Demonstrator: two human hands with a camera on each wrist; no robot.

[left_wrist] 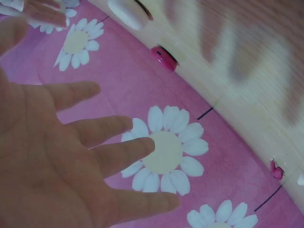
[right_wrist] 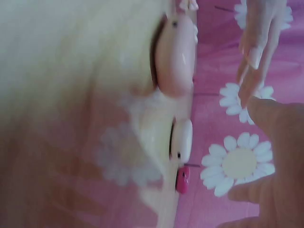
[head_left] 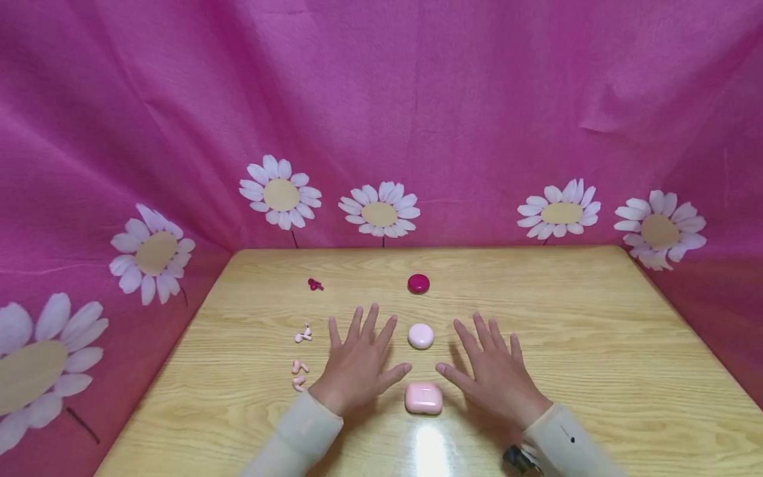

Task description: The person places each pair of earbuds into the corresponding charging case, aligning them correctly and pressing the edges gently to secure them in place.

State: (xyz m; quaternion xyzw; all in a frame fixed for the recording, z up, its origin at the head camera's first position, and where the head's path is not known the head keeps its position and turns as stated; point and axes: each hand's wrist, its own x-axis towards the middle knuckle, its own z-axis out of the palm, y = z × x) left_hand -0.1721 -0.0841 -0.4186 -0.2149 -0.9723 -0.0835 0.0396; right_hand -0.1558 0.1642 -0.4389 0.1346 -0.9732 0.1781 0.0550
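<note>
Closest to me is the glossy pink rounded-square case (head_left: 424, 398), lid closed, sitting between my two hands on the wood-grain surface (head_left: 596, 331). Left hand (head_left: 359, 363) and right hand (head_left: 491, 372) are both spread flat, fingers straight, gripping nothing. Behind it sit a pale oval case (head_left: 420, 336) and a dark magenta round case (head_left: 418, 283), both closed too, I think. Loose earbuds (head_left: 300, 375) lie off to the left, outside any case.

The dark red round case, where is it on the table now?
In the head view, the dark red round case lies far on the table, just beyond the pale round case, with the small red earbuds to its left.
</note>
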